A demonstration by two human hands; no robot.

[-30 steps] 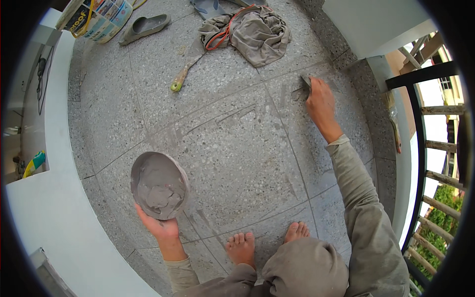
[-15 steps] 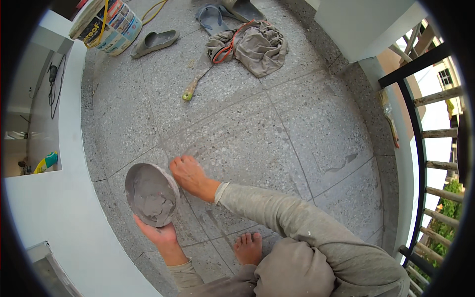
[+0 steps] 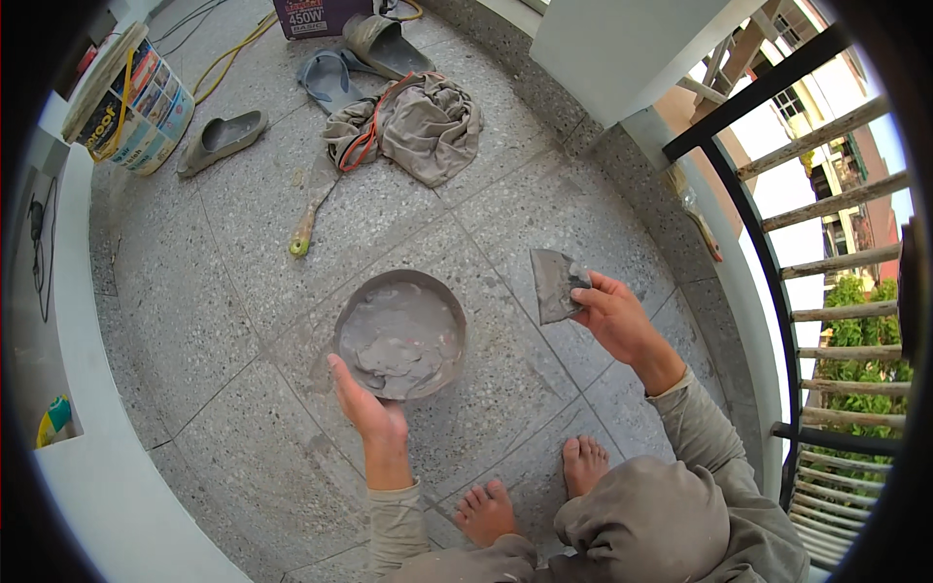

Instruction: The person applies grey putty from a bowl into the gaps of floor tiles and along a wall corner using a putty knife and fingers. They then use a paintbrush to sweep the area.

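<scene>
Outdoors, on a speckled tile floor (image 3: 243, 408), a barefoot person is working with both hands apart and occupied. At far left, a printed bucket (image 3: 146, 112) with a yellow handle is standing near a grey slipper (image 3: 224, 141). Next along, a tool with a yellow-green handle (image 3: 305, 225) is lying on the tiles, its far end reaching toward a bundled cloth, while a blue flip-flop (image 3: 328, 80) is resting beyond it. Below, the left hand (image 3: 374, 413) is cupping a round bowl (image 3: 399, 278), thumb at its side, the other fingers being hidden beneath; the bowl is tilting slightly toward the viewer and holding grey paste (image 3: 403, 340). Behind it, the grey-brown cloth (image 3: 432, 126) is lying crumpled, showing an orange edge. Farther right, a flat, paste-smeared scraper (image 3: 556, 287) is hanging above the floor, well apart from the bowl, the right hand (image 3: 622, 321) pinching it between thumb and fingers. Beyond, a paintbrush (image 3: 707, 235) is resting beside a dark-framed railing (image 3: 739, 204).
</scene>
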